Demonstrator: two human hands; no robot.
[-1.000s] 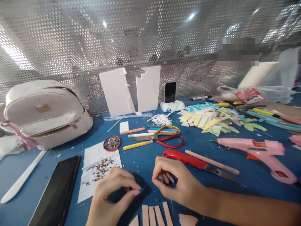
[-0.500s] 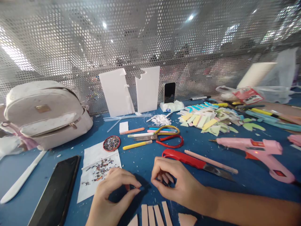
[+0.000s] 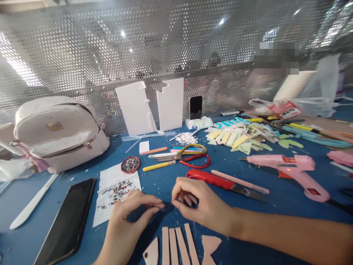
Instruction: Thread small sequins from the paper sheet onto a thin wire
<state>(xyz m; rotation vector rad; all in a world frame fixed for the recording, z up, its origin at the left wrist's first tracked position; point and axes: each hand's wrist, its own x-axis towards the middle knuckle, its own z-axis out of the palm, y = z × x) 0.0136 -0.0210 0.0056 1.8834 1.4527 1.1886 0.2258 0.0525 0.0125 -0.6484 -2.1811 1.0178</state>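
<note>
Both my hands hover low over the blue table (image 3: 275, 206) near its front edge. My left hand (image 3: 129, 217) pinches thumb and forefinger together on something tiny and dark that I cannot make out. My right hand (image 3: 201, 206) is curled, its thumb and forefinger tips pinched close to the left hand's tips. Several pink foam strips (image 3: 176, 244) lie side by side just below the hands. A white paper (image 3: 116, 193) sprinkled with glitter bits lies left of my left hand. A red utility knife (image 3: 220, 182) lies just behind my right hand.
A black phone (image 3: 68, 221) lies at the front left, a white backpack (image 3: 57, 132) behind it. Scissors (image 3: 190, 158), coloured pens (image 3: 158, 166), a glitter dish (image 3: 130, 164), a pink glue gun (image 3: 289, 169) and foam scraps (image 3: 237, 138) are spread about. White boards (image 3: 151, 106) lean on the perforated metal wall.
The view shifted slightly, showing more of the pink strips. My two hands' pinched fingertips have come closer together; nothing on the table has moved.
</note>
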